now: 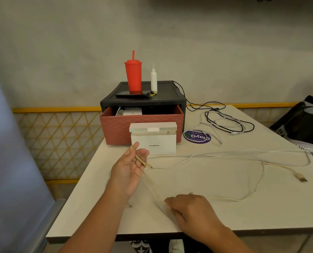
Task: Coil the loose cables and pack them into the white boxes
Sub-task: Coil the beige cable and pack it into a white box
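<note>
Head view: beige cable (140,159) loops round left fingers (135,145), reaching right hand (192,210).

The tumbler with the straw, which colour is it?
The tumbler is red; the head view shows it.

A: Your left hand (132,167) is raised palm up over the near left of the table (225,221). The beige cable (228,199) is looped over its fingers, and the small plug pokes out to the right.

B: Your right hand (188,210) rests near the front edge, pinching that same cable. From there it runs right, curves up and ends in a flat plug at the far right.

A: Just beyond your left hand stands the white box (154,143), lid open, right in front of the reddish drawer (115,125).

B: A white cable (243,152) lies across the table beyond your hands. A black cable (230,126) sits tangled farther back on the right.
</note>
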